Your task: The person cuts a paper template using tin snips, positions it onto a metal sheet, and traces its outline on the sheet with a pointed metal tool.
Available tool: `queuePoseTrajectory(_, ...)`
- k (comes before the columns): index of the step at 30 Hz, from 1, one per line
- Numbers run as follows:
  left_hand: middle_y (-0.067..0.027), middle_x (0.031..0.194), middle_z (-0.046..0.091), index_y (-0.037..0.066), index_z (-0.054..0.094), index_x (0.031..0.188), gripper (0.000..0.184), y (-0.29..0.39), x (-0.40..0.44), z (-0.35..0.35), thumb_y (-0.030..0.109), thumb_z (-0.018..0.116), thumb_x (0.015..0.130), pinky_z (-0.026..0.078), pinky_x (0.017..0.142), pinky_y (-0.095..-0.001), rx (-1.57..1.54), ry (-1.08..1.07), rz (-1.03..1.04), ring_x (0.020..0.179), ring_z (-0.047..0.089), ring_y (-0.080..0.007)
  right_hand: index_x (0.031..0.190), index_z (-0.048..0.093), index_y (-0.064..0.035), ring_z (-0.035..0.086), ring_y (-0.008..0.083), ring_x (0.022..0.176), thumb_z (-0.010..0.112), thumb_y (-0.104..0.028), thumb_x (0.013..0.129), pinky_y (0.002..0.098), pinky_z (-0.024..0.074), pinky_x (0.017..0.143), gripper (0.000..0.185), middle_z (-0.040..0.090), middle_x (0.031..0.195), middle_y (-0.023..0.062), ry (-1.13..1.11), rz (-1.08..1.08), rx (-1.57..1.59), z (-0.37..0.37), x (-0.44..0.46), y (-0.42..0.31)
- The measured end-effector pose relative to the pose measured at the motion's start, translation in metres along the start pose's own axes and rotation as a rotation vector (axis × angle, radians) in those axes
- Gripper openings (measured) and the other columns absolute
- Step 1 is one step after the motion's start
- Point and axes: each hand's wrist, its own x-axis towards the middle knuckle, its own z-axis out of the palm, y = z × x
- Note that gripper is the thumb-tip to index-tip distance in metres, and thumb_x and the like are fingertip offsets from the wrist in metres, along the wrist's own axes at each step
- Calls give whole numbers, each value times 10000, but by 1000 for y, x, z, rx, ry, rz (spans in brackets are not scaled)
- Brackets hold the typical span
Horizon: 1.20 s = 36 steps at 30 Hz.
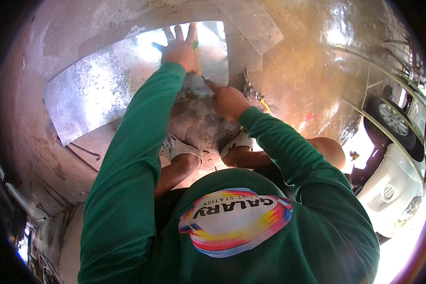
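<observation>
A shiny sheet of metal lies on the floor in front of my feet. My left hand is flat on it near its right end, fingers spread. Along the thumb side of that hand, and partly under it, runs a narrow yellowish strip with a green patch. My right hand is closed with its index finger stretched forward, around a thin dark pointed tool. The tool's tip is close to the strip's near end; whether it touches the sheet I cannot tell. Most of the tool is hidden by the fingers.
Snips or pliers with a yellow handle lie just right of my right hand. Another flat sheet is beyond. A dark bent rod lies at left. At right are metal bars, a wheel and a white vehicle.
</observation>
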Motion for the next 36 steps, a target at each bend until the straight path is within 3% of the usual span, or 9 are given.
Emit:
queuePoseTrajectory(18, -244, 1755, 207, 268, 10, 1772, 1634, 3, -5, -12, 498, 1070, 550, 255, 1164, -904, -24, -31, -19, 1637, 123, -555, 1695, 358, -107, 772, 420, 1045, 636, -77, 919, 541, 619, 865, 825, 770, 1166, 248, -5, -28, -163, -3, 1, -1)
queuePoseTrajectory(36, -244, 1773, 189, 266, 13, 1779, 1621, 3, -4, -11, 503, 1065, 567, 240, 1168, -902, -20, -42, -15, 1636, 115, -564, 1671, 407, -118, 770, 437, 1029, 615, -80, 944, 548, 622, 850, 757, 767, 1152, 246, 42, -44, -180, -1, -2, -1)
